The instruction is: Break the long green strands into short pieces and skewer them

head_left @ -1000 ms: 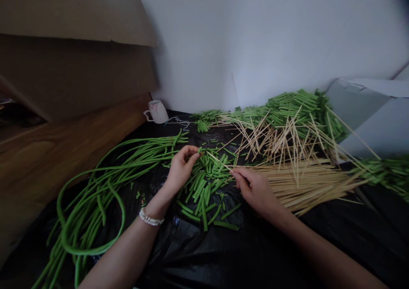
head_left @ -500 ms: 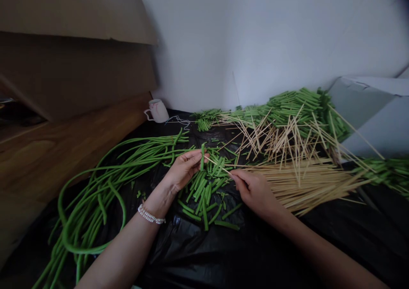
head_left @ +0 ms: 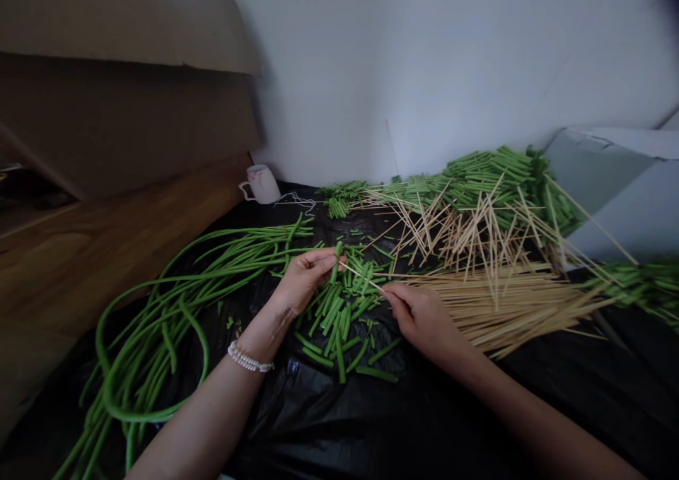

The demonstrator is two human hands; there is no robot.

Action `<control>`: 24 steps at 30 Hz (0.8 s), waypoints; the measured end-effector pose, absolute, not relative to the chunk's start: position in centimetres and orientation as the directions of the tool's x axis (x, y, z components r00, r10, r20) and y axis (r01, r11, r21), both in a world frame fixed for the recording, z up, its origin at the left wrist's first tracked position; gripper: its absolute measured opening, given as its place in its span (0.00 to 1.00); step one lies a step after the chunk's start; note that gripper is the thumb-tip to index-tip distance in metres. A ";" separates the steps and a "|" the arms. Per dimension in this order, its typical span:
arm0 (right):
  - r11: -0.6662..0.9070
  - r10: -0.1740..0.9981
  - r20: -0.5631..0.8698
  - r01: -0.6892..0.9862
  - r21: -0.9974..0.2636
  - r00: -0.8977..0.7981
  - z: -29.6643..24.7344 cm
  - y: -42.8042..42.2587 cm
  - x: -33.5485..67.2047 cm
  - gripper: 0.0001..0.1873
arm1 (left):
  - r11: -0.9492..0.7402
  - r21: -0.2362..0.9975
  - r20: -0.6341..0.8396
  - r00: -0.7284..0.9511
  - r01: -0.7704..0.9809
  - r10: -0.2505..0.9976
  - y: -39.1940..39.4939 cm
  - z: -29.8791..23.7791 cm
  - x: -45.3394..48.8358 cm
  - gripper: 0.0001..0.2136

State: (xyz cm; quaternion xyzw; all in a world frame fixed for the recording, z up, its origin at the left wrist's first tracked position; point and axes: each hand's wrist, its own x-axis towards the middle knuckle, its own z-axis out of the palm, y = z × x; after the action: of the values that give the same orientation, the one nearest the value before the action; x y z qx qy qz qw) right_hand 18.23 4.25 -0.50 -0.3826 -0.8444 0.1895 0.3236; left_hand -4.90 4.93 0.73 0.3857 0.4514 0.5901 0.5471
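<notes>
Between the fingers and thumb of my left hand [head_left: 308, 276] a short piece of green bean [head_left: 337, 261] is pinched, nearly upright. My right hand [head_left: 421, 317] is closed on a thin wooden skewer [head_left: 363, 276], whose far tip meets the bean piece; whether it has pierced through I cannot tell. Below and between the hands lies a loose pile of cut bean pieces [head_left: 334, 317] on black plastic sheeting [head_left: 318, 423]. Long uncut beans [head_left: 153, 338] curl in a heap left of my left hand. To the right of my right hand spreads a bundle of bare skewers [head_left: 493, 307].
Skewers loaded with bean pieces [head_left: 493, 179] are stacked along the wall at the back right. More beans [head_left: 647, 289] lie at the right edge by a pale box [head_left: 615, 190]. A white mug [head_left: 262, 184] stands at the back left, near a large cardboard box [head_left: 132, 112].
Hardly anything differs. My left hand and the bean piece have shifted very slightly; the skewer tip stays at the bean.
</notes>
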 end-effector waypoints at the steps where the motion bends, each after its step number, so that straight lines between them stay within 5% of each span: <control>1: 0.633 0.771 0.395 0.527 -0.567 -0.500 -0.6 4.2 18.2 0.13 | -0.020 0.970 -0.009 -0.119 -0.242 0.993 4.9 0.7 -4.9 0.15; 7: 0.632 0.769 0.383 0.520 -0.575 -0.512 -0.7 4.1 18.1 0.14 | -0.096 0.995 0.101 -0.162 0.035 0.982 4.7 0.9 -4.7 0.15; 17: 0.630 0.775 0.445 0.494 -0.599 -0.449 -0.2 4.1 18.1 0.13 | 0.096 0.950 -0.104 -0.011 -0.298 0.995 4.7 0.8 -4.9 0.11; 24: 0.619 0.783 0.429 0.489 -0.615 -0.451 -0.3 4.0 18.0 0.13 | 0.053 0.954 -0.071 -0.050 -0.294 0.996 5.0 0.3 -5.0 0.09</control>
State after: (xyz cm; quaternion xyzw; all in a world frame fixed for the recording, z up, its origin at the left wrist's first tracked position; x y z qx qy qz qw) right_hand 18.00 3.96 -0.27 -0.3847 -0.8263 0.2063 0.3559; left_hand -4.97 4.97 0.27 0.3895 0.4506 0.5673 0.5687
